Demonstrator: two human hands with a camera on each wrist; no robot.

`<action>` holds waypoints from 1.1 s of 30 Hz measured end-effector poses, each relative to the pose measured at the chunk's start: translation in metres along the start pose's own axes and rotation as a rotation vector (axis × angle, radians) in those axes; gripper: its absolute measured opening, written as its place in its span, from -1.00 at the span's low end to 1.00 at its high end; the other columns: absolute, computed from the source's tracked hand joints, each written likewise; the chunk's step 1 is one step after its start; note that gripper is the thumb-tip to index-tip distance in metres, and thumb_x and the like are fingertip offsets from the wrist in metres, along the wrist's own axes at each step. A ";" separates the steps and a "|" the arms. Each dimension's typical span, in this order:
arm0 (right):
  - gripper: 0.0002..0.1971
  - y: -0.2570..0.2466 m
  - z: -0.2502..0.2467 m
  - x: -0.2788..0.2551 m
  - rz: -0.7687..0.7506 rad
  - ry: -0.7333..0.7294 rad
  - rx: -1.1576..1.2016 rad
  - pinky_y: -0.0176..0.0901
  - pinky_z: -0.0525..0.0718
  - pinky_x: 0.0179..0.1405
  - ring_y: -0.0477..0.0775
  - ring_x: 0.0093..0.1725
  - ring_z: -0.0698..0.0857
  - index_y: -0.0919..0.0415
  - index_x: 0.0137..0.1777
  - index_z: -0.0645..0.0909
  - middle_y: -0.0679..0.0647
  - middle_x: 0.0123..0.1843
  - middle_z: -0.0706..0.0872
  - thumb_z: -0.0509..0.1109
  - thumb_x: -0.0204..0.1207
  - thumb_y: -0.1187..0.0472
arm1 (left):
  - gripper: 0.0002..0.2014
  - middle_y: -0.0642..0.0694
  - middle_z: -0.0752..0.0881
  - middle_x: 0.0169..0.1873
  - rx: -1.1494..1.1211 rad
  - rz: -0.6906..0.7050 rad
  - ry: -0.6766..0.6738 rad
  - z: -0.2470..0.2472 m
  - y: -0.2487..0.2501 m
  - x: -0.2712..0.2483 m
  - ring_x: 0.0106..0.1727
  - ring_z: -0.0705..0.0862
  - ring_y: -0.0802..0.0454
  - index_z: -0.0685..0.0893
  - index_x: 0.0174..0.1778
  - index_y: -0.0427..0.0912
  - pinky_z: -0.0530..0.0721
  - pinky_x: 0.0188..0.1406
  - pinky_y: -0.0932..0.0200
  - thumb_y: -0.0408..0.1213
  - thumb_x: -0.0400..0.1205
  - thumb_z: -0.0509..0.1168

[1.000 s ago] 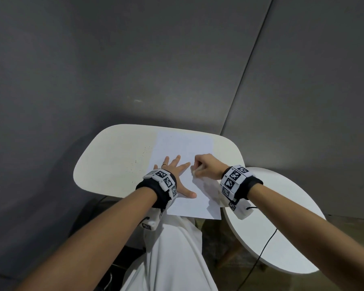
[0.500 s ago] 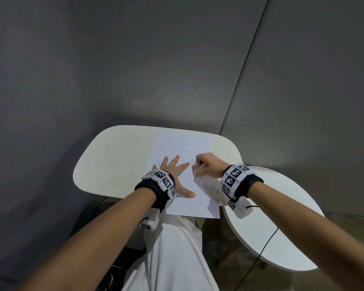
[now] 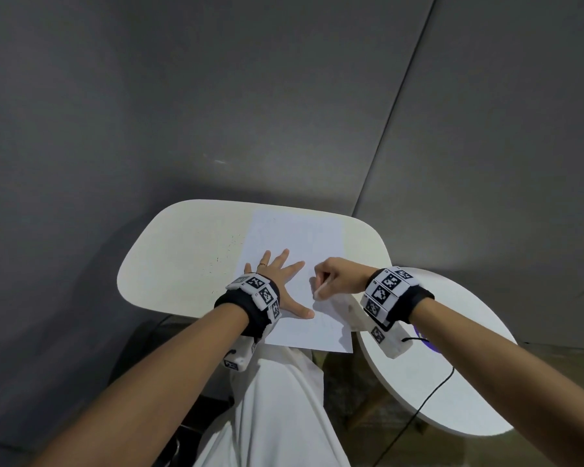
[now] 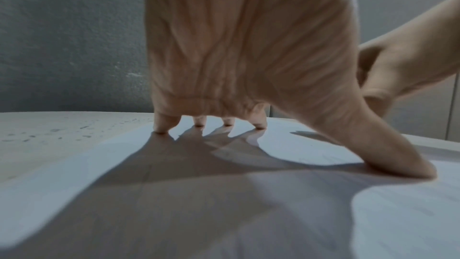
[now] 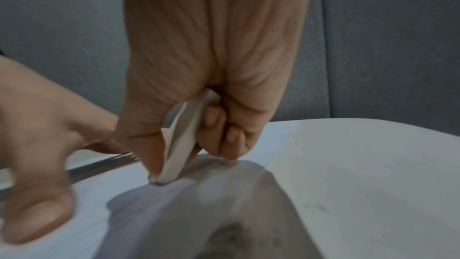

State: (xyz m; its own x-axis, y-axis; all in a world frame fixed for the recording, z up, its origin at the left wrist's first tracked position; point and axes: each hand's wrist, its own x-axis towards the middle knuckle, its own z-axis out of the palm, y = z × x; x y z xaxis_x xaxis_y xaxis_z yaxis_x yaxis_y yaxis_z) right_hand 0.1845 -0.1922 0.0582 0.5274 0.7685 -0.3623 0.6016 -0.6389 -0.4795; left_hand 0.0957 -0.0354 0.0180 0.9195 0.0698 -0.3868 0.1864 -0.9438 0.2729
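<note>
The left hand, splayed flat, is pinning the paper to the counter against sliding while the right hand, grip tight, is pressing a white eraser down.

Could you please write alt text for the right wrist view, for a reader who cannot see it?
The right hand pinches a small white eraser, its smudged tip pressed onto a sheet of white paper. The left hand rests on the paper beside it; the sheet lies on a white table before a grey wall.
</note>
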 end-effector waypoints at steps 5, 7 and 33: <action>-0.72 0.001 0.003 0.008 -0.005 0.196 0.076 -0.35 0.52 -0.32 0.03 -0.22 0.68 0.12 -0.38 0.40 -0.09 -0.31 0.65 0.45 0.38 0.35 | 0.21 0.12 -0.34 0.66 0.009 -0.005 -0.009 -0.001 -0.001 -0.001 0.68 -0.34 -0.14 -0.18 0.67 0.29 -0.18 0.56 -0.45 0.52 0.22 0.37; -0.75 -0.003 0.008 0.005 -0.019 0.026 0.024 -0.42 0.48 -0.35 -0.18 -0.34 0.57 0.06 -0.36 0.46 -0.17 -0.35 0.60 0.48 0.40 0.29 | 0.23 0.11 -0.35 0.66 0.016 -0.002 -0.004 0.001 -0.001 0.000 0.68 -0.34 -0.15 -0.20 0.67 0.26 -0.17 0.55 -0.46 0.52 0.22 0.37; -0.71 0.032 0.018 0.015 0.059 0.377 0.620 -0.13 0.42 -0.38 0.13 -0.41 0.44 0.30 -0.47 0.47 0.28 -0.42 0.50 0.39 0.46 0.28 | -0.37 -0.33 -0.25 0.66 -0.006 -0.365 0.183 0.032 0.030 -0.045 0.69 -0.23 -0.26 -0.18 0.69 -0.32 -0.13 0.65 -0.10 -0.01 0.80 -0.20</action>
State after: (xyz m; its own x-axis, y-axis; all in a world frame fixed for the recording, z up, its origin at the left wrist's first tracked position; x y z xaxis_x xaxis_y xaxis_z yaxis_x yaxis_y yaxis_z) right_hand 0.2012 -0.2004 0.0227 0.7868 0.5973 -0.1554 0.1739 -0.4560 -0.8728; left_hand 0.0489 -0.0775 0.0151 0.8386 0.4569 -0.2967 0.5137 -0.8445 0.1514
